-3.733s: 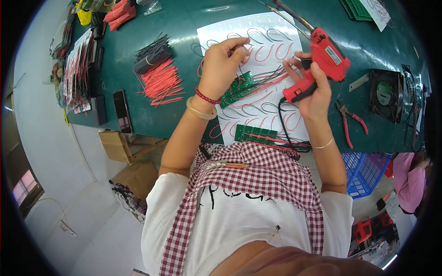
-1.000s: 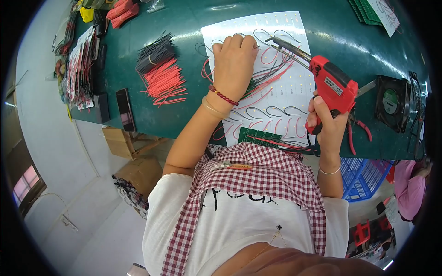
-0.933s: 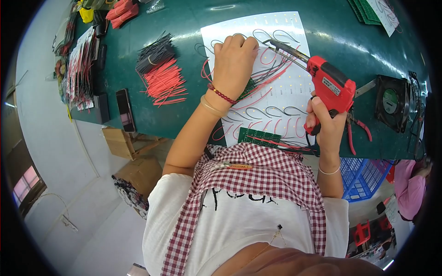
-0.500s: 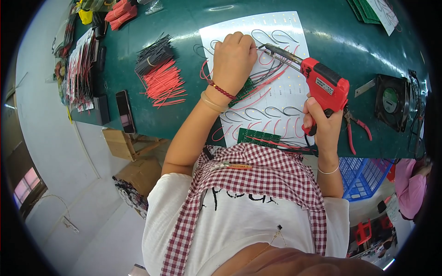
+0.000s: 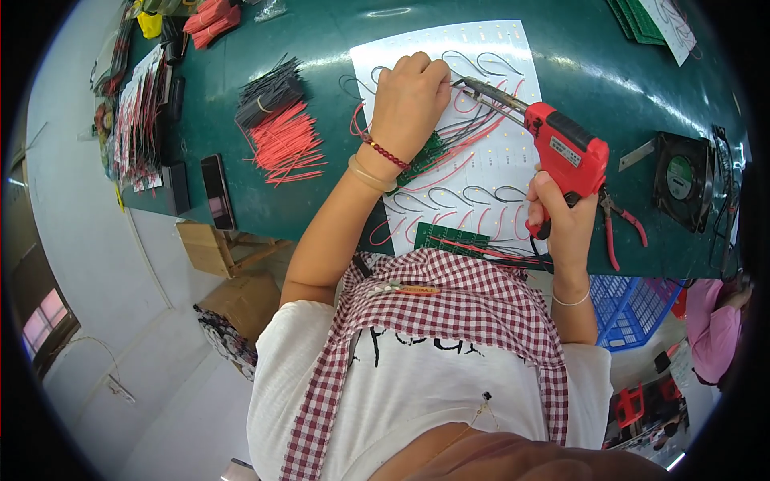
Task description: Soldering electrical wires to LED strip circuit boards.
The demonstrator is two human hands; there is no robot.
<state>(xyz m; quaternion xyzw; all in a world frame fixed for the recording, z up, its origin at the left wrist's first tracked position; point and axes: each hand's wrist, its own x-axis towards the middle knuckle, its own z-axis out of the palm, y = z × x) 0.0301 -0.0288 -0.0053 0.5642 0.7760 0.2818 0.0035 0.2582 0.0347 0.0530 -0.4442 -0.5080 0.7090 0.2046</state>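
My right hand (image 5: pixel 560 204) grips a red and black soldering gun (image 5: pixel 568 151) by its handle. Its long metal tip points left, ending close to the fingertips of my left hand (image 5: pixel 411 92). Those fingers are pinched together on what looks like a thin wire, mostly hidden by the hand. Under and beside my left wrist lies a green circuit board (image 5: pixel 425 160) with red and black wires running up to the right. Beneath all this is a white sheet of panels (image 5: pixel 501 172) dotted with small yellowish spots and bearing looped black and red wires.
Bundled black wires (image 5: pixel 271 94) and red wires (image 5: pixel 290 148) lie left. A phone (image 5: pixel 216 192) rests near the table edge. Pliers (image 5: pixel 618 224) and a black fan (image 5: pixel 682 178) stand right. Another green board (image 5: pixel 453 238) lies at the front edge. A blue basket (image 5: pixel 634 313) is below.
Hardly anything differs. My left hand and the soldering gun's tip have shifted very slightly; both hands keep their grip.
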